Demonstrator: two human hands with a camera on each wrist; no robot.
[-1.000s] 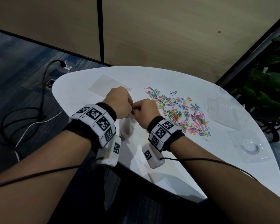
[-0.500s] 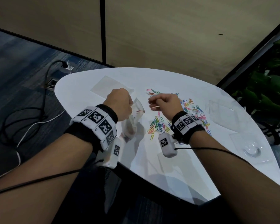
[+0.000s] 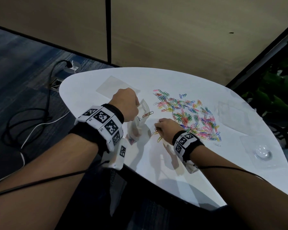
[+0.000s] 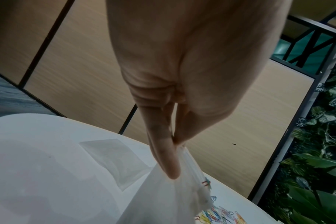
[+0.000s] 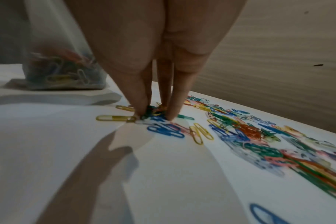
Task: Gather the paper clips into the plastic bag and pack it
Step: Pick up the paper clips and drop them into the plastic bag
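Observation:
A clear plastic bag (image 3: 138, 125) stands on the white table (image 3: 214, 171), with several coloured clips in its bottom (image 5: 63, 71). My left hand (image 3: 125, 106) pinches the bag's top edge (image 4: 184, 153) and holds it up. A red clip (image 3: 147, 114) hangs at the bag's mouth. Coloured paper clips (image 3: 188, 117) lie spread over the table's middle. My right hand (image 3: 165, 128) is at the pile's near-left edge, fingertips (image 5: 171, 115) down on the table, pinching a small cluster of clips (image 5: 153, 112).
A flat empty bag (image 3: 114, 86) lies behind my left hand. Clear plastic packaging (image 3: 263, 152) and another clear sheet (image 3: 231, 112) sit at the table's right. Floor cables (image 3: 32, 117) lie to the left, plants (image 3: 276, 97) to the right.
My right hand left the bag's mouth, swung out over the pile, then came down at its near-left edge onto some clips. The left hand kept holding the bag.

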